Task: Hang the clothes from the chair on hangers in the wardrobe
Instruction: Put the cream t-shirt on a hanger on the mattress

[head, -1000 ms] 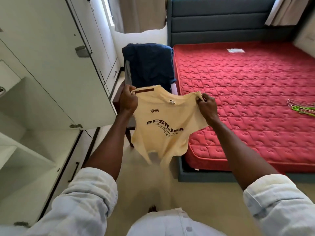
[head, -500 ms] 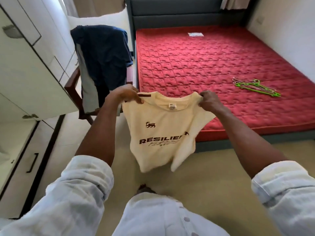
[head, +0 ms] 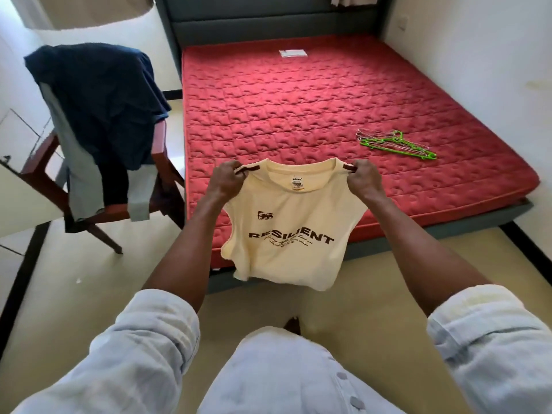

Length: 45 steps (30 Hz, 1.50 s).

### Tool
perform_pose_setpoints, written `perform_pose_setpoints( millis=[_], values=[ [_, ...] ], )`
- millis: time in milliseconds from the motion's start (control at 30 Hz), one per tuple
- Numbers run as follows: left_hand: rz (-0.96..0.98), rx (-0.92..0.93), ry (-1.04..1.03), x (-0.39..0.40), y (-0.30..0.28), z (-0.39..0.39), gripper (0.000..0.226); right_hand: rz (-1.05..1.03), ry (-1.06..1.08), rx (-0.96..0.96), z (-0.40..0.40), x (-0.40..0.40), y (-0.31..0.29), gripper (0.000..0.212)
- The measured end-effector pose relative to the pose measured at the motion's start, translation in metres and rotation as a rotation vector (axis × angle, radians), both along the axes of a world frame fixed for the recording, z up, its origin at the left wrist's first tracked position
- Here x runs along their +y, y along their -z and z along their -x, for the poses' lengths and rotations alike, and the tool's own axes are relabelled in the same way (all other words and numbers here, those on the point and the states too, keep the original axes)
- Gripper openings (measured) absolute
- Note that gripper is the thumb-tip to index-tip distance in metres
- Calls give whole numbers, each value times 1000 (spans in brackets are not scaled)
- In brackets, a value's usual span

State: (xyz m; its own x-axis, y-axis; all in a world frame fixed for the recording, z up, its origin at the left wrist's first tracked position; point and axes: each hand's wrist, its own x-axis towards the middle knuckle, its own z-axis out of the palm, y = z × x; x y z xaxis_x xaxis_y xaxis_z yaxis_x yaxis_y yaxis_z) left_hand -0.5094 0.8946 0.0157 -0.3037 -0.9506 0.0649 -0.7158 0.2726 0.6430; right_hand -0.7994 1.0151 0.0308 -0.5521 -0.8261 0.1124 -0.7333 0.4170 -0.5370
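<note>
I hold a cream T-shirt [head: 286, 222] with dark lettering spread out in front of me, over the foot of the bed. My left hand [head: 224, 182] pinches its left shoulder and my right hand [head: 363, 179] pinches its right shoulder. The shirt hangs free below my hands. To the left stands a wooden chair [head: 159, 150] with a navy garment [head: 104, 97] and a light grey garment [head: 79, 174] draped over it. A bunch of green and metal hangers [head: 395, 144] lies on the red mattress [head: 298, 115], to the right of the shirt.
White wardrobe fronts [head: 18, 135] show at the far left edge. The bed has a grey headboard [head: 268, 19] and a white paper [head: 292, 53] near its head. Beige floor lies between the chair, the bed and me. A white wall [head: 478, 55] runs along the right.
My view has swung right, from the wardrobe toward the bed. The shirt went with it, from beside the chair to the foot of the bed, and now hangs spread flatter.
</note>
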Motion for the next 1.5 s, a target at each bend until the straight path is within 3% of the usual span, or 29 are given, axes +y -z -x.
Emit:
perform_pose_setpoints(
  millis=[167,333,400,533,867,967,1067,1133,1233,1500],
  values=[
    [-119,-64,38,-9,12,79,21,-141,-12,16,72,-11,5,18],
    [-352,-57,131,-18,10,134,4,-163,-12,-10,138,-20,14,16],
    [-412,-56,143,-19,9,158,13,-183,1,-32,166,-23,17,18],
    [-442,-127,92,-9,18,201,22,-235,-50,-70,212,-22,23,11],
    [-396,-129,-117,-9,35,282,18,-498,-204,-42,321,-51,29,19],
    [-373,-232,-144,-33,26,294,19,-518,-194,-12,335,-85,27,23],
    [-357,-292,-178,-73,22,309,19,-436,-96,214,343,-120,29,28],
    [-256,-374,-265,-102,19,324,24,-398,-17,260,349,-146,32,25],
    [-167,-379,-460,-152,31,345,32,-376,40,113,356,-196,51,21],
    [-444,-87,-553,-304,157,395,20,-326,122,-136,372,-354,155,25]
  ],
)
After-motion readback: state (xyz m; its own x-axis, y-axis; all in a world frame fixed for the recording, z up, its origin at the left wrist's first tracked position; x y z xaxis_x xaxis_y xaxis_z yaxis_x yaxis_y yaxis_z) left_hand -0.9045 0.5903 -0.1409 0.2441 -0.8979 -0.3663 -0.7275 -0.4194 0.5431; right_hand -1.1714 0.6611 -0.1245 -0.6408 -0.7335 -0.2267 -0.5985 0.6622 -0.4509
